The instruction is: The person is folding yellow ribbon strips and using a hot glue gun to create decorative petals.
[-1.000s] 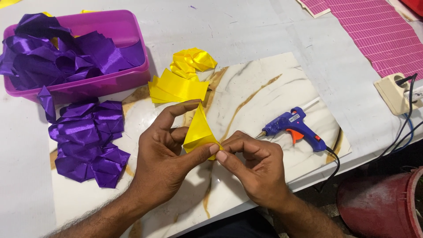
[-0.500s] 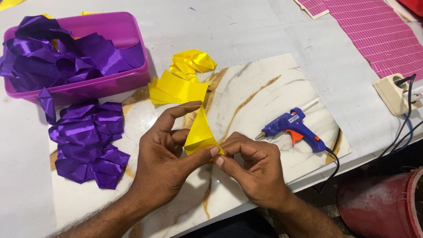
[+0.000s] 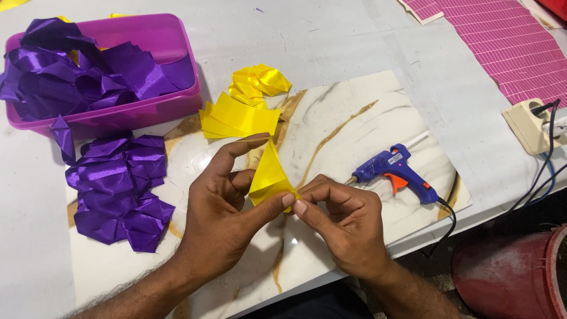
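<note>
A folded yellow satin ribbon piece point(image 3: 269, 172), triangular and pointing up, is pinched between both hands over a marble-patterned tile point(image 3: 354, 118). My left hand point(image 3: 221, 221) holds it with thumb and index finger along its left side. My right hand point(image 3: 345, 224) pinches its lower right corner with thumb and fingertip. A blue hot glue gun point(image 3: 394, 170) with an orange trigger lies on the tile just right of my right hand.
Flat yellow ribbon squares point(image 3: 236, 118) and folded yellow pieces point(image 3: 258, 81) lie beyond my hands. Folded purple ribbon pieces point(image 3: 121, 186) are piled at left; a purple plastic box point(image 3: 147, 112) holds more. A socket strip point(image 3: 531, 125), pink mat point(image 3: 502, 47) and red bucket point(image 3: 514, 277) sit at right.
Both hands keep pinching the yellow piece in nearly the same place; the fingers shifted only slightly at its lower corner.
</note>
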